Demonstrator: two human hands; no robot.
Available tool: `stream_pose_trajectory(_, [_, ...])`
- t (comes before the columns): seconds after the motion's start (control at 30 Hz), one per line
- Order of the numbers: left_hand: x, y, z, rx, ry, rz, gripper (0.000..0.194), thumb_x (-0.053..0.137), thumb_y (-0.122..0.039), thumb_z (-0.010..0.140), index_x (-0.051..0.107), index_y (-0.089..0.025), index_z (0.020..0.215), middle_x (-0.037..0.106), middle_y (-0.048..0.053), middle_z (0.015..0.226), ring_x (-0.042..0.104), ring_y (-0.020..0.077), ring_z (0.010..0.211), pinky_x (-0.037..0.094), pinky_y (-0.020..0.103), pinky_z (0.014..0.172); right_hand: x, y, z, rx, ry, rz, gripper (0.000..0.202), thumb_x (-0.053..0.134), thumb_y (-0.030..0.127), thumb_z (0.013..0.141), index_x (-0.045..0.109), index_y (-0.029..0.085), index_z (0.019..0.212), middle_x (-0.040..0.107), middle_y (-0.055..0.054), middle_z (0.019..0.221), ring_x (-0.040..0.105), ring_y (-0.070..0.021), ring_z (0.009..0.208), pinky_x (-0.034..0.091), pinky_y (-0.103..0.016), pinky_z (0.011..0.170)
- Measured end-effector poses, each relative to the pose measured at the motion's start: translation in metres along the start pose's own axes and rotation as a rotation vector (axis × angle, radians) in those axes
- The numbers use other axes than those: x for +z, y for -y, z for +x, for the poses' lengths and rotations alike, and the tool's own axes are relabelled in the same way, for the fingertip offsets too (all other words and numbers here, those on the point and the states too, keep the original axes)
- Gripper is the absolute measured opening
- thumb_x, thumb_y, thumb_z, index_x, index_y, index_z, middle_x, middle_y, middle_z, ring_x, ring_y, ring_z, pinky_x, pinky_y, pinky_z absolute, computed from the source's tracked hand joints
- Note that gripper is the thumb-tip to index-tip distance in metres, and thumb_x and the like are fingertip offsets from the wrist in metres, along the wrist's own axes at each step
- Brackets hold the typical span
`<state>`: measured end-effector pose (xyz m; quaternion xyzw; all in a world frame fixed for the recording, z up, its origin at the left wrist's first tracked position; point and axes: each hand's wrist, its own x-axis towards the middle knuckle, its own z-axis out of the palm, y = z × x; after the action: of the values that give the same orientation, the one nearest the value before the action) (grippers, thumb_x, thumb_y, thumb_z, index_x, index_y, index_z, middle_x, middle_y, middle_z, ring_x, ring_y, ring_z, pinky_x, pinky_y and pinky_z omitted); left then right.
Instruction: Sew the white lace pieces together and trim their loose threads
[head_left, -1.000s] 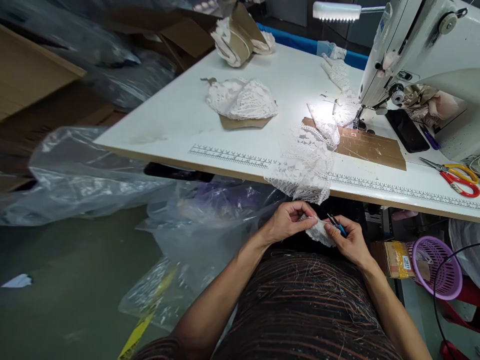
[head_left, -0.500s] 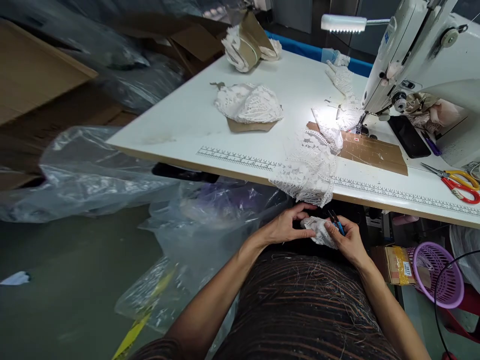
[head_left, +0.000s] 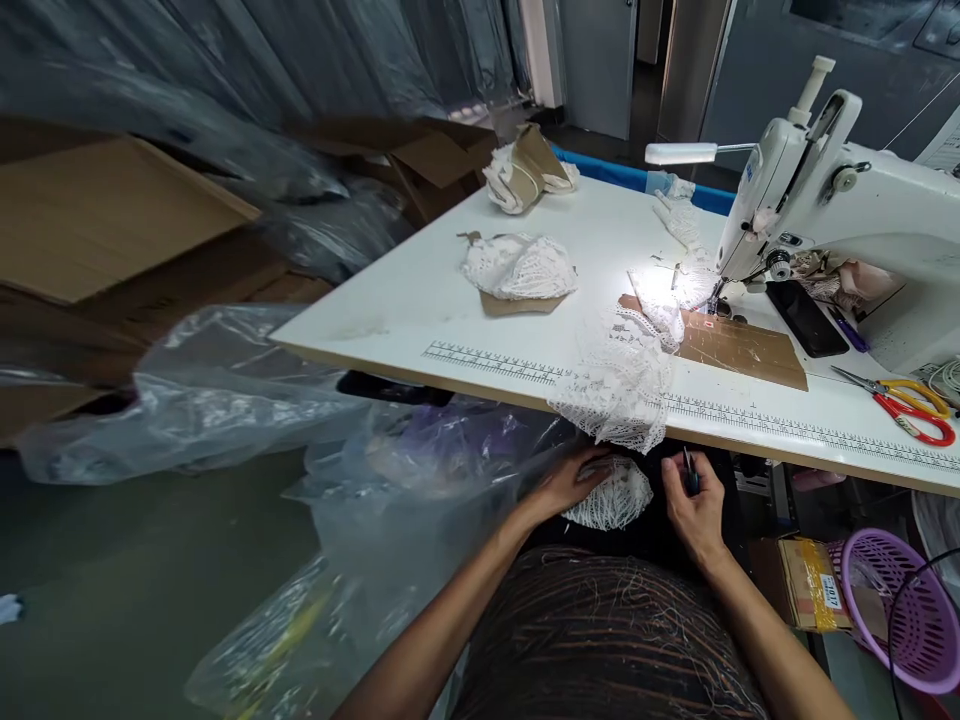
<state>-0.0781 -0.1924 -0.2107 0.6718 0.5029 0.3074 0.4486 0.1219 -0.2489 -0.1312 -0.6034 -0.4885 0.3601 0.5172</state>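
Note:
My left hand point(head_left: 564, 487) grips a piece of white lace fabric point(head_left: 613, 497) at its left side, above my lap and just below the table's front edge. Dark-bladed thread snips point(head_left: 689, 472) are held in my right hand point(head_left: 697, 510), pointing up, a little apart from that lace. Another white lace length point(head_left: 619, 395) drapes over the table edge above my hands. It runs back across a brown cardboard strip point(head_left: 742, 347) toward the needle of the white sewing machine point(head_left: 757, 195), under bright lamp light.
On the white table point(head_left: 375, 310) lie a lace stack point(head_left: 519, 266), a tied bundle point(head_left: 517, 175), a phone point(head_left: 806, 318) and red-and-yellow scissors point(head_left: 911, 408). Plastic sheeting point(head_left: 225, 400) and cardboard boxes point(head_left: 112, 220) crowd the left. A purple basket point(head_left: 855, 580) stands lower right.
My right hand has come away from the lace piece with the snips. The lace has shifted left and now lies spread by my left hand. The camera view has tilted up.

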Motion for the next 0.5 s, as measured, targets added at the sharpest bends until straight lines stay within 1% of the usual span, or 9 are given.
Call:
stream_pose_trajectory(0.07, [-0.003,-0.004,-0.005,0.02,-0.09,0.022,0.032,0.065,-0.046,0.083,0.072,-0.02,0.101,0.073,0.008,0.105,0.067,0.0271,0.101,0.052,0.038,0.092,0.0,0.013,0.002,-0.132,-0.051,-0.039,0.038,0.062,0.059,0.083,0.063,0.021,0.082,0.054,0.002,0.059,0.046,-0.0133,0.05,0.042,-0.026,0.048])
stream_pose_trajectory(0.13, [-0.009,-0.014,-0.01,0.046,-0.186,0.043,0.027,0.061,-0.044,0.087,0.072,-0.021,0.096,0.072,0.007,0.1,0.066,0.025,0.097,0.052,0.037,0.09,0.002,0.025,0.004,-0.316,-0.119,-0.138,0.035,0.068,0.056,0.081,0.064,0.021,0.081,0.052,0.003,0.054,0.044,-0.0122,0.045,0.04,-0.025,0.045])
stream_pose_trajectory(0.2, [-0.017,-0.029,-0.016,0.083,-0.276,0.057,0.025,0.057,-0.041,0.09,0.071,-0.021,0.091,0.071,0.007,0.097,0.065,0.0228,0.094,0.052,0.035,0.089,0.006,0.034,0.007,-0.478,-0.172,-0.282,0.032,0.074,0.052,0.078,0.064,0.022,0.079,0.057,0.0,0.058,0.049,-0.0132,0.048,0.042,-0.026,0.047])
stream_pose_trajectory(0.23, [-0.02,-0.038,-0.02,0.111,-0.318,0.062,0.024,0.055,-0.039,0.092,0.07,-0.02,0.09,0.07,0.007,0.096,0.065,0.0219,0.093,0.052,0.034,0.088,0.008,0.038,0.008,-0.534,-0.19,-0.356,0.03,0.075,0.05,0.078,0.065,0.021,0.079,0.06,-0.003,0.062,0.053,-0.0144,0.052,0.043,-0.026,0.049])
stream_pose_trajectory(0.3, [-0.028,-0.058,-0.027,0.21,-0.428,0.073,0.021,0.055,-0.035,0.093,0.069,-0.02,0.088,0.07,0.006,0.092,0.065,0.0199,0.088,0.052,0.032,0.084,0.01,0.044,0.011,-0.586,-0.201,-0.461,0.022,0.069,0.042,0.085,0.067,0.021,0.082,0.066,-0.007,0.071,0.059,-0.0167,0.06,0.044,-0.026,0.053])
stream_pose_trajectory(0.37, [-0.036,-0.08,-0.036,0.32,-0.516,0.089,0.017,0.056,-0.029,0.094,0.07,-0.021,0.088,0.07,0.005,0.091,0.065,0.0182,0.085,0.053,0.03,0.081,0.009,0.05,0.012,-0.605,-0.179,-0.46,0.016,0.058,0.031,0.092,0.067,0.02,0.084,0.068,-0.008,0.076,0.062,-0.0174,0.065,0.044,-0.026,0.057])
stream_pose_trajectory(0.43, [-0.042,-0.102,-0.044,0.394,-0.569,0.096,0.015,0.056,-0.026,0.093,0.07,-0.022,0.089,0.07,0.004,0.091,0.065,0.018,0.084,0.053,0.03,0.079,0.004,0.057,0.009,-0.598,-0.091,-0.367,0.017,0.053,0.025,0.093,0.067,0.02,0.084,0.067,-0.006,0.076,0.062,-0.0166,0.065,0.045,-0.026,0.059])
stream_pose_trajectory(0.5, [-0.046,-0.121,-0.05,0.453,-0.595,0.109,0.015,0.057,-0.025,0.093,0.071,-0.022,0.087,0.071,0.005,0.091,0.066,0.0184,0.082,0.053,0.031,0.076,-0.003,0.065,0.002,-0.545,0.043,-0.243,0.016,0.053,0.026,0.093,0.064,0.021,0.081,0.063,-0.003,0.07,0.057,-0.0144,0.059,0.043,-0.025,0.054])
